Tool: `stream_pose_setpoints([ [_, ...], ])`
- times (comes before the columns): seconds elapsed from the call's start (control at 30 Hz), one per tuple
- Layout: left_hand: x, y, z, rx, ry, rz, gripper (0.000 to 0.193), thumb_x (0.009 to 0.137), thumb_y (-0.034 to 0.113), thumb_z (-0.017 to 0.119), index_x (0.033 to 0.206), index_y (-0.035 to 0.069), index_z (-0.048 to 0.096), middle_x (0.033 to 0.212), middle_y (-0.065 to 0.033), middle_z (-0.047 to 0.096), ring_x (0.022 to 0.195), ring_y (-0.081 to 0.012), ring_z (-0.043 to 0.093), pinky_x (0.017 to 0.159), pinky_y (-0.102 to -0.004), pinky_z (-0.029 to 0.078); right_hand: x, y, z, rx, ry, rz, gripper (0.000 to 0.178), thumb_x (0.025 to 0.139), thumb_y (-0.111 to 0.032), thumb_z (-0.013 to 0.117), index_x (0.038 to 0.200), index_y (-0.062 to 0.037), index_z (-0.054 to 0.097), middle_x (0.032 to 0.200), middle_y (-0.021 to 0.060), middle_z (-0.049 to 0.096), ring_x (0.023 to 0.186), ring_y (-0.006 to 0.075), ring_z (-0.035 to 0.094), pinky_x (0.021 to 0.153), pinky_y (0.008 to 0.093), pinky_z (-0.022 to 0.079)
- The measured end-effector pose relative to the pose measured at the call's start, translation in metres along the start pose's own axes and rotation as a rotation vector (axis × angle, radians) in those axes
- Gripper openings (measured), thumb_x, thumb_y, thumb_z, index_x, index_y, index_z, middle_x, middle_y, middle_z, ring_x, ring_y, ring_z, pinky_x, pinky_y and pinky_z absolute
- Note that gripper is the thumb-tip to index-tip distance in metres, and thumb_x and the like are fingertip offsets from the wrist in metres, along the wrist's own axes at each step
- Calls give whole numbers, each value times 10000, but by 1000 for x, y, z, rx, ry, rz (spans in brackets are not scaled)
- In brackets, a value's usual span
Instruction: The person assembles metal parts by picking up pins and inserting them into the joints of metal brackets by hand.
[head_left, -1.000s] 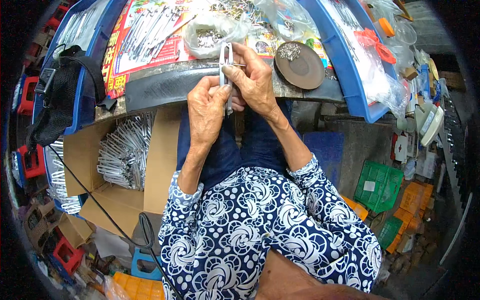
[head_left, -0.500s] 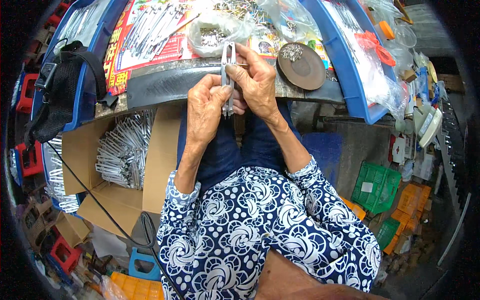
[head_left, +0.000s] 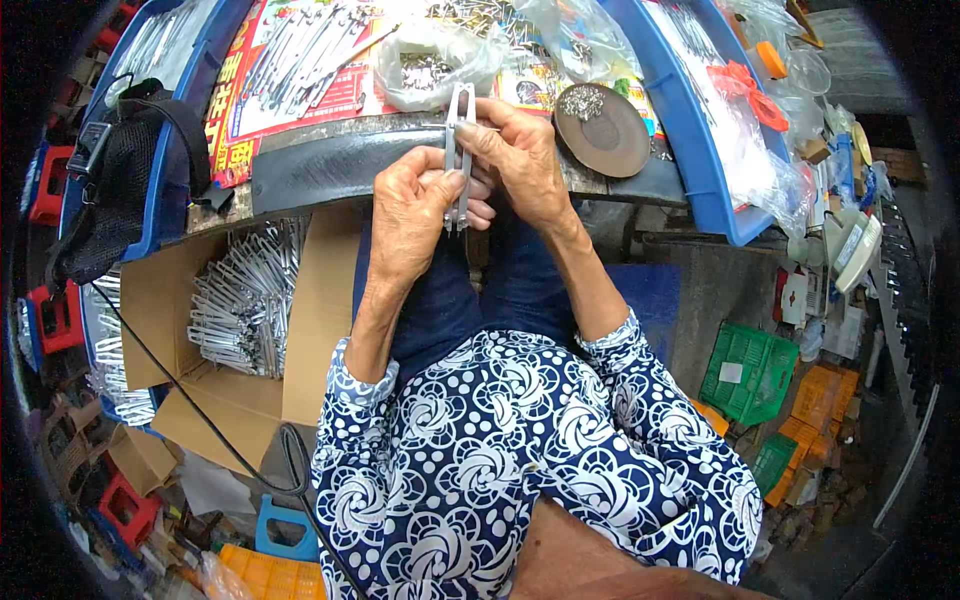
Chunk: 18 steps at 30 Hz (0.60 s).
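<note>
Between my hands, upright above my lap, is a two-armed silver metal piece, long and narrow like a drawing compass. My left hand is closed on its lower part, thumb in front. My right hand grips the upper half between thumb and forefinger, its other fingers curled behind. A small gap shows between the two arms near the top. Fingers hide its middle. Just beyond my hands lies a clear plastic bag holding small metal parts. A brown round dish with tiny silver bits sits right of my right hand.
Long metal strips lie on red printed paper. Blue trays stand on both sides; a black mesh bag hangs over the left one. Below left, a cardboard box holds many similar silver pieces. Green crates stand low right.
My right hand has shifted slightly right and changed its pinch on the metal piece; a thin pin-like thing beside its fingers no longer shows clearly. My left hand keeps its hold.
</note>
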<state>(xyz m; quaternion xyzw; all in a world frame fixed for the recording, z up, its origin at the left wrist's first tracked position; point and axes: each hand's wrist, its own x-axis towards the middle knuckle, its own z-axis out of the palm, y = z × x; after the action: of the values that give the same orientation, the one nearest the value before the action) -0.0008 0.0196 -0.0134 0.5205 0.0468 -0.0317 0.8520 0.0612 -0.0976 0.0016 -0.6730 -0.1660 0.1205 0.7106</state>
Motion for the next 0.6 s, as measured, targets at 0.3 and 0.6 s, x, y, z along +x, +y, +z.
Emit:
stream_pose_setpoints([
  [0.3,1,1,-2,72,26,-4,141,827,58,484,895,-65,474,719,-162,587,577,-197,600,531,-284,527,10,-2,-8,-263,-84,22,297,838,-232,534,644,-7,530,546,-42,442,514,31,361,433,216,312],
  [0.6,4,2,-4,40,0,-36,146,825,56,486,897,-70,471,722,-170,588,584,-207,602,533,-293,530,17,3,-9,-13,-74,93,179,722,-177,655,756,-17,582,571,-42,494,471,14,391,408,160,274],
])
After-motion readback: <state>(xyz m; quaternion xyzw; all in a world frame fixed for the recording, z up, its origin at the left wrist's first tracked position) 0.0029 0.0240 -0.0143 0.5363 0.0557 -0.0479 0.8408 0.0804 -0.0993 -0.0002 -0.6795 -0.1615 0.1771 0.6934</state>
